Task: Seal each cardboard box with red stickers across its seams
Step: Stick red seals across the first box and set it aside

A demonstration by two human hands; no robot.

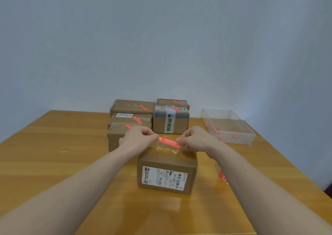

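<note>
Nearest brown cardboard box with white shipping label sits on wooden table. Left hand and right hand each pinch one end of long red sticker, stretched over the box's taped top seam. Behind: five stickered boxes; clear plastic tray at right.

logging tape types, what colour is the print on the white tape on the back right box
Green print on the white tape, head view.

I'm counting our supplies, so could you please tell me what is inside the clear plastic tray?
Inside the clear plastic tray lie a few small red stickers, scattered near its front. Through the frosted walls they blur, so an exact count isn't possible.
</note>
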